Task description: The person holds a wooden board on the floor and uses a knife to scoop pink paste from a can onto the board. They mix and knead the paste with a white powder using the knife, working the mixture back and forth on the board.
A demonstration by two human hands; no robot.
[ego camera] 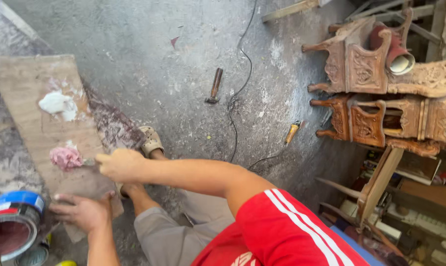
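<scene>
My right hand (118, 165) is shut on a small putty knife (89, 161), whose blade touches a lump of pink putty (65, 157) on a worn wooden board (31, 83) lying on the floor. A blob of white putty (58, 104) sits farther up the same board. My left hand (81, 212) rests flat on the board's near edge, fingers spread, holding nothing. My bent legs in grey trousers and a sandalled foot (151, 141) lie just beside the board.
An open tin with a blue rim (13, 224) stands at the lower left beside the board. A hammer (214, 86), a black cable (232, 123) and a yellow-handled tool (292, 132) lie on the concrete floor. Carved wooden furniture parts (376, 93) are stacked at the right.
</scene>
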